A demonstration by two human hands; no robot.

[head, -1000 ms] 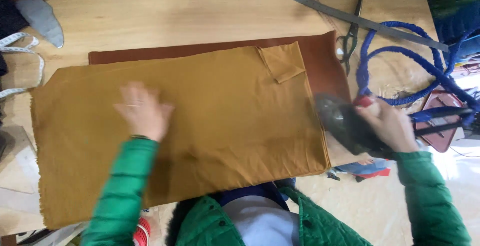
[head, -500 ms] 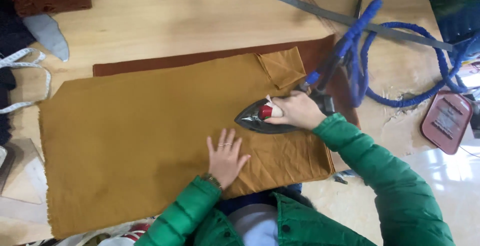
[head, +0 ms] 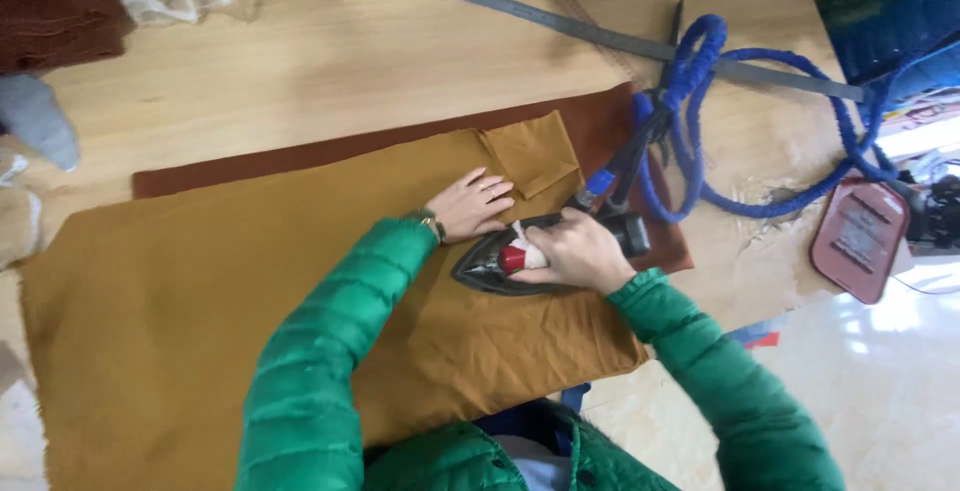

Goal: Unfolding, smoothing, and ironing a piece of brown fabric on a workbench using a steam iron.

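Your right hand is clamped on the iron handle, sole on the mustard cloth near its right edge. Left hand now lies flat, fingers spread, above the iron; half a second ago it was below. Blue cord loops right, probably slack. Cloth leftward lies bare.

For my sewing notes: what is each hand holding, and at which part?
The right hand grips the iron by its handle on top. The left hand holds nothing; it lies flat on the mustard cloth.
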